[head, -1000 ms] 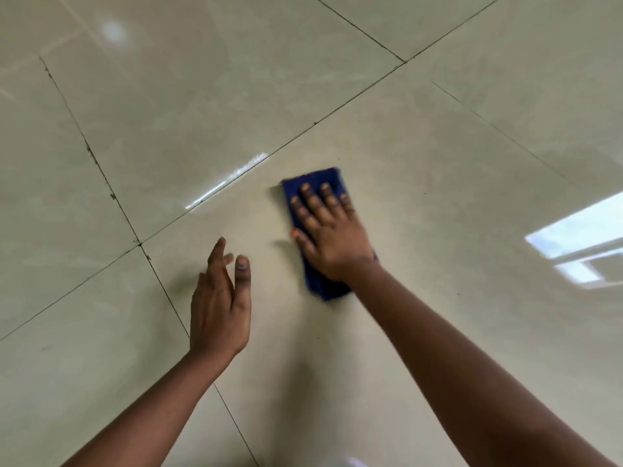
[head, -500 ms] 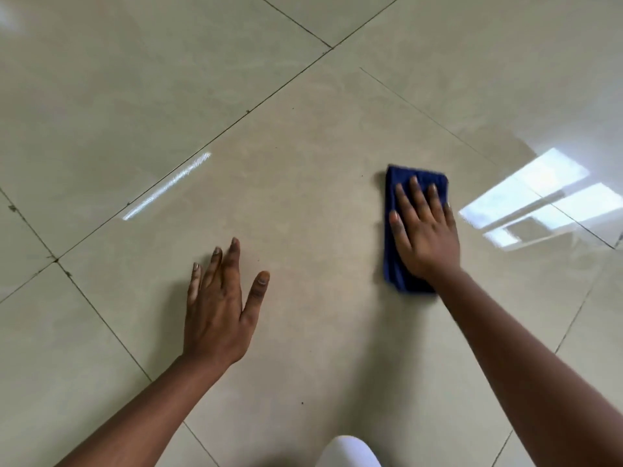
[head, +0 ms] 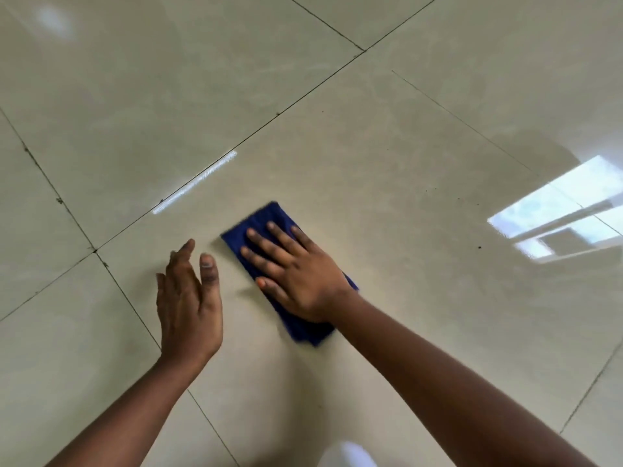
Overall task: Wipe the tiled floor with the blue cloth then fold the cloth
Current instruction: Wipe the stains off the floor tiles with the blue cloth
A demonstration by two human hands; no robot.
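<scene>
Step in hand was judged to be the wiping, with folding not yet begun; the right hand (head: pixel 300 281) lay flat, palm down, on the blue cloth (head: pixel 261 224), its fingers (head: pixel 259 239) spread and pressing rather than pinching; the cloth lay as a narrow rectangle, apparently already doubled over, on the tiled floor (head: pixel 387 170) near the middle of the head view, its long axis running from about 11 o'clock to 5 o'clock; its edges looked smeared, so the exact outline could not be told; the left hand (head: pixel 188 298) sat just beside the cloth at its 9 o'clock, apart from it, fingers (head: pixel 182 252) held loosely together with the thumb out, holding nothing; whether its palm touched the floor could not be told. Next move, as a judgement: further flat strokes under steady downward pressure, then both hands to take the cloth's corners for the fold. Room: open tile toward 12, 1 and 3 o'clock; small dark specks (head: pixel 479 247) lay at 3 o'clock, well apart from the cloth; a grout line (head: pixel 296 102) ran across at 11 o'clock and another passed under the left forearm at 7 o'clock, where an edge might catch; a window reflection (head: pixel 553 210) glared at 3 o'clock; a blurred white object (head: pixel 347 455) sat at 6 o'clock, unidentified.
</scene>
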